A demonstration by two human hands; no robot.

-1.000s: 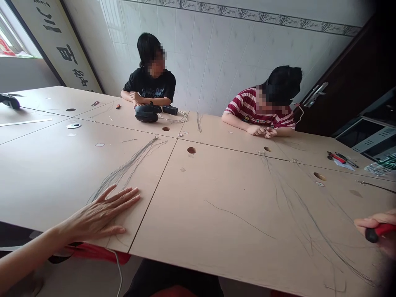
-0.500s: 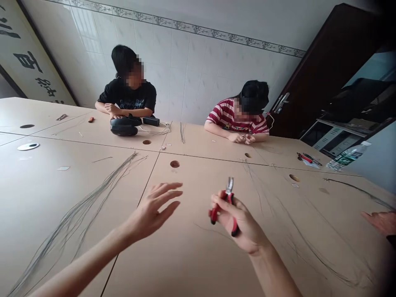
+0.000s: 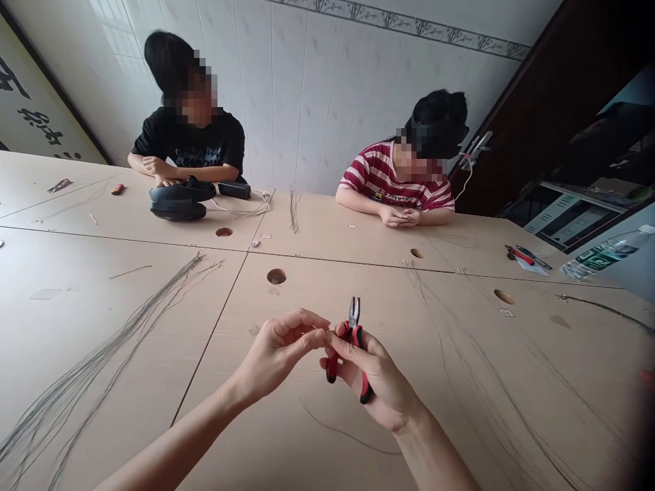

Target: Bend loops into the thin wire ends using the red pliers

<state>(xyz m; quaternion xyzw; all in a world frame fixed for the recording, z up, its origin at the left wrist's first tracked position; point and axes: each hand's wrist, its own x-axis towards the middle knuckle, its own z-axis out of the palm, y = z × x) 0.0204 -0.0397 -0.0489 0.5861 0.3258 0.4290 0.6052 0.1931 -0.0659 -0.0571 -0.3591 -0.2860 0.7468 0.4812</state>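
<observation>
My right hand is wrapped around a pair of pliers with red and black handles, jaws pointing up and away from me. Its thumb and forefinger meet the fingertips of my left hand, just left of the handles. My left thumb and forefinger are pinched together; whatever lies between them is too small to make out. Below both hands a thin wire curves across the table.
A bundle of long thin wires lies on the left; more loose wires spread on the right. Across the table sit two people, with a black case before one. A water bottle and red-handled tools are at far right.
My hands have come together, and the left fingers have closed from spread to a pinch at the right thumb. The pliers have moved slightly left. The view has shifted.
</observation>
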